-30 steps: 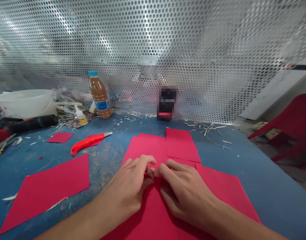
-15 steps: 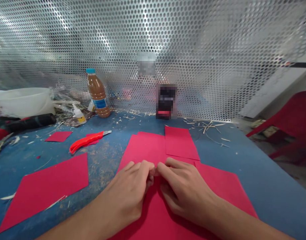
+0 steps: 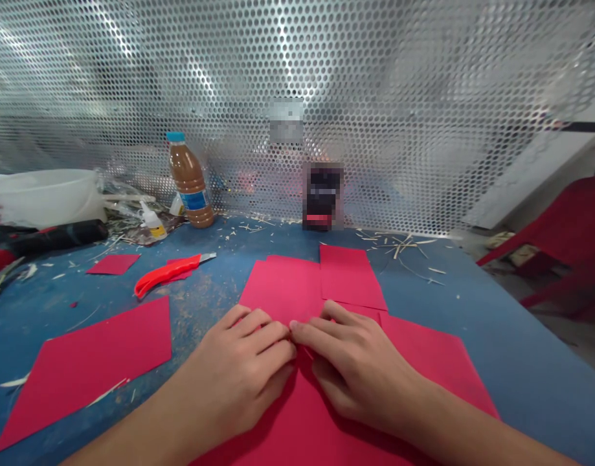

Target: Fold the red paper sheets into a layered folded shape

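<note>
Several overlapping sheets of red paper (image 3: 282, 281) lie on the blue table at the centre. On them rests my left hand (image 3: 253, 362), its fingers bent and pressed together, pointing right. My right hand (image 3: 350, 356) meets it fingertip to fingertip, with its fingers curled and closed. A bit of red paper edge shows between the fingertips; what they pinch is too small to name. A smaller red rectangle (image 3: 353, 278) lies just beyond my right hand. Another red sheet (image 3: 98, 362) lies apart on the left.
A red-handled cutter (image 3: 168, 273) lies left of centre. Behind it stand a brown-filled bottle (image 3: 188, 181), a glue bottle (image 3: 153, 222) and a white tub (image 3: 47, 197). A perforated metal panel (image 3: 239, 77) closes the back; a dark, blurred object (image 3: 323, 197) stands against it.
My left hand has rolled over, its fingers now lying flatter and showing their backs. My right hand's fingertips have shifted slightly left.
</note>
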The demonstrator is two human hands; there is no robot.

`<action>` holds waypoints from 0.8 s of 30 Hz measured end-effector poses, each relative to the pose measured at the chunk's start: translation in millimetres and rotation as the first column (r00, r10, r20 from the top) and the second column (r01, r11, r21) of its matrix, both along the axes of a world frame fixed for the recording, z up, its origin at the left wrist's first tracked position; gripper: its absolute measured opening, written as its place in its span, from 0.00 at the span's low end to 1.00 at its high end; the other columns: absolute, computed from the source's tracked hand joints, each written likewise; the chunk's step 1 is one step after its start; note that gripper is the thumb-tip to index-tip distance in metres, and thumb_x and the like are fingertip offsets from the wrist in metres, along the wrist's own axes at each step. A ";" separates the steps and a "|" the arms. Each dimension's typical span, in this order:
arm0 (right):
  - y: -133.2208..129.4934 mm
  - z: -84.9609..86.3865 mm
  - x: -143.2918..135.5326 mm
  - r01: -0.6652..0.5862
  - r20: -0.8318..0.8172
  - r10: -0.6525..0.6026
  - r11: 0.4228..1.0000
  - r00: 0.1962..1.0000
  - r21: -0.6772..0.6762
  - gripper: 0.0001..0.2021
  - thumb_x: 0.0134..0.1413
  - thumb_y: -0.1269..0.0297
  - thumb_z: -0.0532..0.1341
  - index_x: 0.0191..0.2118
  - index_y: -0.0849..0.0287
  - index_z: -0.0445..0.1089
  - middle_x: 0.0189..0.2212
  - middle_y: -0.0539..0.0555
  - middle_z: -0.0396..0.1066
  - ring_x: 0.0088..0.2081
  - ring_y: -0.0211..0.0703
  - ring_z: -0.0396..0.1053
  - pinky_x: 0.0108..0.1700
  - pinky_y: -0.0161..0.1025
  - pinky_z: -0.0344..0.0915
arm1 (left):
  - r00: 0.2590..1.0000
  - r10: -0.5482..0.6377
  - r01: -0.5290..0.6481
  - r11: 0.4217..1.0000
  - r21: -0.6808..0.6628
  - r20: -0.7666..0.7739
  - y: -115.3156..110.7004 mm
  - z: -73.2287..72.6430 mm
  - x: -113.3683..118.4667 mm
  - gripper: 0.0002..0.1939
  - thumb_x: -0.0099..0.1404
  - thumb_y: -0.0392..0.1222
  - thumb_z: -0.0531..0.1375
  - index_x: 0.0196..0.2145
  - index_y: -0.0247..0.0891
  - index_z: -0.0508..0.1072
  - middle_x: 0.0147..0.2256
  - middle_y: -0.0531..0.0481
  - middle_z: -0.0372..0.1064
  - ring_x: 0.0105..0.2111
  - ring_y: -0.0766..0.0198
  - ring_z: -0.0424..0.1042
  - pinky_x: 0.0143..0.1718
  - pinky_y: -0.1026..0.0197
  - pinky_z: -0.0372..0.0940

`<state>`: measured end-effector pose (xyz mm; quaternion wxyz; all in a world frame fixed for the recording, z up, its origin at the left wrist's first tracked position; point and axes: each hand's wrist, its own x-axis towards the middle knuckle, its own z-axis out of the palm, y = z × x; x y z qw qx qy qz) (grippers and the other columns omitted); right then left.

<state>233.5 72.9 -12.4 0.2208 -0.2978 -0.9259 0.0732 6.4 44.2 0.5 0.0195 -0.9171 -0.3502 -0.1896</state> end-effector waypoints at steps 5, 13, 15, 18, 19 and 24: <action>-0.4 3.3 -0.3 -0.017 -0.003 0.017 1.000 1.000 0.011 0.15 0.62 0.79 0.54 0.48 0.59 0.73 0.37 0.56 0.78 0.37 0.50 0.63 0.39 0.45 0.62 | 0.997 -0.008 -0.002 0.991 -0.136 -0.073 -4.5 11.1 -4.1 0.09 0.77 0.38 0.54 0.47 0.43 0.75 0.45 0.51 0.75 0.43 0.53 0.70 0.49 0.46 0.58; -1.2 3.8 -1.4 -0.027 0.003 0.027 0.995 1.000 0.095 0.13 0.60 0.80 0.59 0.42 0.56 0.74 0.36 0.56 0.78 0.37 0.48 0.68 0.42 0.44 0.67 | 0.992 -0.015 -0.022 0.958 -0.286 -0.125 -11.8 29.4 -3.7 0.05 0.71 0.41 0.59 0.38 0.44 0.75 0.43 0.49 0.72 0.43 0.51 0.67 0.51 0.43 0.58; -1.4 3.0 -1.7 -0.028 0.004 0.028 0.996 1.000 0.084 0.12 0.61 0.80 0.58 0.42 0.56 0.74 0.36 0.56 0.78 0.37 0.47 0.68 0.43 0.44 0.67 | 0.990 -0.017 -0.025 0.953 -0.301 -0.137 -12.5 29.8 -3.6 0.06 0.71 0.42 0.59 0.36 0.44 0.75 0.43 0.49 0.71 0.43 0.50 0.67 0.49 0.42 0.59; -1.5 3.1 -2.0 -0.031 -0.013 0.031 0.999 0.999 0.032 0.11 0.61 0.78 0.58 0.41 0.57 0.74 0.36 0.56 0.77 0.37 0.47 0.67 0.44 0.45 0.66 | 0.988 -0.026 -0.024 0.948 -0.318 -0.153 -12.2 29.2 -4.5 0.05 0.71 0.41 0.59 0.36 0.44 0.74 0.45 0.48 0.70 0.44 0.49 0.66 0.48 0.41 0.60; -1.4 4.1 -2.2 -0.026 -0.024 0.026 1.000 0.999 0.003 0.11 0.61 0.78 0.58 0.40 0.57 0.74 0.36 0.56 0.77 0.37 0.47 0.67 0.44 0.46 0.66 | 0.987 -0.031 -0.022 0.945 -0.325 -0.157 -11.9 29.1 -5.1 0.05 0.71 0.41 0.59 0.36 0.44 0.74 0.45 0.48 0.70 0.44 0.49 0.66 0.48 0.41 0.61; -0.1 16.5 -6.5 0.021 -0.027 -0.024 0.994 0.999 -0.107 0.08 0.60 0.76 0.59 0.37 0.58 0.74 0.33 0.54 0.74 0.38 0.47 0.65 0.43 0.44 0.65 | 0.980 -0.055 -0.001 0.960 -0.281 -0.192 -13.8 29.4 -5.8 0.06 0.73 0.41 0.58 0.40 0.45 0.76 0.44 0.48 0.72 0.44 0.49 0.68 0.49 0.39 0.64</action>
